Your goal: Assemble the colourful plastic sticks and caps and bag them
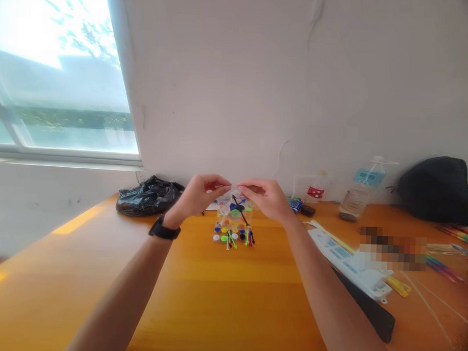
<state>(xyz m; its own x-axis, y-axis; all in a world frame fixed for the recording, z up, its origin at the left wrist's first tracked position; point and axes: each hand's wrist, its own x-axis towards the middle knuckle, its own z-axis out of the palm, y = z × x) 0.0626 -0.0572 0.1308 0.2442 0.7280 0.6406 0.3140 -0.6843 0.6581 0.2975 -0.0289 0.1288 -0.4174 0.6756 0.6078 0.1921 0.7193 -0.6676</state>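
Both hands meet over the far part of the wooden table. My left hand, with a black band on its wrist, pinches the top edge of a clear plastic bag. From the other side, my right hand pinches the same edge close by. Dark and coloured pieces show in or behind the bag, among them a black arrow-shaped piece; the clear film makes this hard to tell. Just in front lie small round coloured pieces in rows, with thin green, black and white arrow-shaped pieces on or beside them.
A black plastic bag lies at the back left, below a window. To the right stand clear bottles, near a black bag. White packets, a dark flat object and coloured pencils lie beside my right arm.
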